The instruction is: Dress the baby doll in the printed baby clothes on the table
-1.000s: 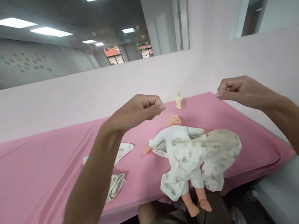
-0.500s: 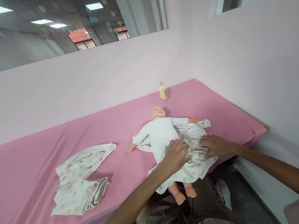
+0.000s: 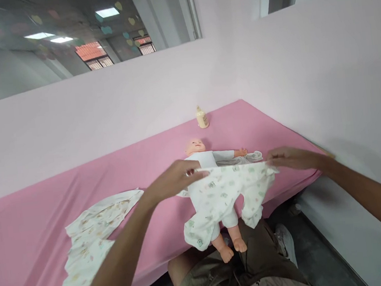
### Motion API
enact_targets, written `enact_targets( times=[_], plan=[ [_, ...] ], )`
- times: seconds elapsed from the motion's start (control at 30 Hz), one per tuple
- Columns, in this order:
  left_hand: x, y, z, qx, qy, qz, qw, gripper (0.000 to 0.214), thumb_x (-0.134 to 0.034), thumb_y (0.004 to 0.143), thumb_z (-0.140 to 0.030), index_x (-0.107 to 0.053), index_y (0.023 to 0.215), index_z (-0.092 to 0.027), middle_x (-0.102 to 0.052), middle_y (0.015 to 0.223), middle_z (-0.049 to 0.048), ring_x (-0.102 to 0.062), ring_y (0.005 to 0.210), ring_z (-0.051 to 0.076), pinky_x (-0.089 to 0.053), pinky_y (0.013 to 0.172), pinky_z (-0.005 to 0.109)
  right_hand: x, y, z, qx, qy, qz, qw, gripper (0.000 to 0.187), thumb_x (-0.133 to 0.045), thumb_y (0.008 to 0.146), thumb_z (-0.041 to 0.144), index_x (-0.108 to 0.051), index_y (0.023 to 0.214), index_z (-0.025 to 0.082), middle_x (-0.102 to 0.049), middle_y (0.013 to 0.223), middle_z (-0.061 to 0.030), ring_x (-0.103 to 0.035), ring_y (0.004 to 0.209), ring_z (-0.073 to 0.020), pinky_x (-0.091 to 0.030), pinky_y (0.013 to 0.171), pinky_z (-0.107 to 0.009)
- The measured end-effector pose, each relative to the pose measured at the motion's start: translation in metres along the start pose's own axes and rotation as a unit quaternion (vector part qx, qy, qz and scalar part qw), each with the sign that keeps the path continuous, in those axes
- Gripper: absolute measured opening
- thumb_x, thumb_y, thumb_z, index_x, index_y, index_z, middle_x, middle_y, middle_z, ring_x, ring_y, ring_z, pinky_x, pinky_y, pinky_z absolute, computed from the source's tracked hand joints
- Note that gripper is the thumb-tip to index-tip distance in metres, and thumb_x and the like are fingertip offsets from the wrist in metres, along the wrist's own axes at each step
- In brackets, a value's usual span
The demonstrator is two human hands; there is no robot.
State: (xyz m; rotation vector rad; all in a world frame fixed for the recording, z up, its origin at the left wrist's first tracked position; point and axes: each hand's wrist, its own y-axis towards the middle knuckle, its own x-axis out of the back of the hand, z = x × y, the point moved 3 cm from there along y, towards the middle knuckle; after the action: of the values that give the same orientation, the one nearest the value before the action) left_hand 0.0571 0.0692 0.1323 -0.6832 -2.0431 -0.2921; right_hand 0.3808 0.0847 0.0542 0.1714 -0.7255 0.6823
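Note:
A pair of white baby pants [image 3: 223,189] with a small green print is stretched by its top edge between my two hands. Its two legs hang down over the doll. My left hand [image 3: 177,179] pinches the left end of that edge, and my right hand [image 3: 285,157] pinches the other end. Beneath the pants a baby doll [image 3: 206,159] in a white bodysuit lies face up, head toward the wall, bare feet over the bed's front edge. Another printed white garment [image 3: 255,155] lies under the doll's outstretched arm, mostly hidden by the pants.
On the pink-covered bed [image 3: 154,156], a printed baby garment [image 3: 91,239] lies at left, partly behind my left forearm. A cream pump bottle [image 3: 202,118] stands near the back wall. A wall [image 3: 352,111] bounds the right side. My knees are against the front edge.
Both hands have lifted the pants from beside the doll and spread them out by the top edge. My left hand moved left and up. The view shifted slightly.

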Motion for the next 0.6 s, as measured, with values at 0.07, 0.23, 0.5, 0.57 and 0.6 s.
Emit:
enact_targets(
  times=[0.07, 0.23, 0.5, 0.57, 0.6],
  plan=[
    [0.027, 0.000, -0.010, 0.030, 0.002, -0.062, 0.998, 0.044, -0.056, 0.086, -0.052, -0.048, 0.061, -0.017, -0.045, 0.057, -0.0036, -0.038, 0.050, 0.008, -0.028, 0.049, 0.021, 0.025, 0.002, 0.016, 0.012, -0.007, -0.034, 0.999, 0.043, -0.045, 0.089, 0.057, -0.057, 0.076, 0.018, -0.056, 0.073, 0.0000, -0.046, 0.064, -0.0126, -0.035, 0.061, -0.027],
    [0.074, 0.000, -0.049, 0.031, -0.051, -0.222, 0.973, 0.043, -0.062, 0.083, -0.044, -0.043, 0.054, -0.018, -0.040, 0.052, -0.0034, -0.033, 0.047, 0.007, -0.025, 0.047, 0.021, 0.076, 0.010, 0.065, 0.048, -0.071, -0.204, 0.975, 0.036, -0.053, 0.088, 0.051, -0.061, 0.072, 0.020, -0.060, 0.070, 0.0011, -0.049, 0.061, -0.0119, -0.035, 0.061, -0.027],
    [0.106, -0.012, -0.074, -0.013, -0.062, -0.283, 0.957, 0.034, -0.066, 0.082, -0.038, -0.054, 0.058, -0.017, -0.052, 0.060, -0.0002, -0.047, 0.057, 0.009, -0.037, 0.056, 0.022, 0.098, -0.003, 0.138, 0.213, -0.037, -0.348, 0.912, 0.022, -0.057, 0.090, 0.040, -0.060, 0.078, 0.022, -0.062, 0.090, -0.0035, -0.052, 0.081, -0.0144, -0.039, 0.074, -0.030],
    [0.108, -0.015, -0.072, -0.024, -0.076, -0.283, 0.956, 0.031, -0.066, 0.081, -0.037, -0.056, 0.060, -0.017, -0.053, 0.062, -0.0001, -0.049, 0.059, 0.009, -0.039, 0.058, 0.022, 0.099, -0.002, 0.139, 0.200, -0.009, -0.349, 0.915, 0.023, -0.058, 0.090, 0.042, -0.059, 0.078, 0.022, -0.061, 0.086, -0.0030, -0.051, 0.079, -0.0141, -0.039, 0.071, -0.030],
    [0.108, -0.015, -0.069, -0.024, -0.093, -0.286, 0.953, 0.031, -0.067, 0.081, -0.036, -0.056, 0.060, -0.017, -0.053, 0.062, -0.0003, -0.049, 0.059, 0.009, -0.040, 0.059, 0.022, 0.099, 0.000, 0.138, 0.182, -0.013, -0.347, 0.920, 0.024, -0.057, 0.090, 0.042, -0.059, 0.078, 0.022, -0.060, 0.083, -0.0026, -0.051, 0.077, -0.0139, -0.039, 0.069, -0.030]
  ],
)
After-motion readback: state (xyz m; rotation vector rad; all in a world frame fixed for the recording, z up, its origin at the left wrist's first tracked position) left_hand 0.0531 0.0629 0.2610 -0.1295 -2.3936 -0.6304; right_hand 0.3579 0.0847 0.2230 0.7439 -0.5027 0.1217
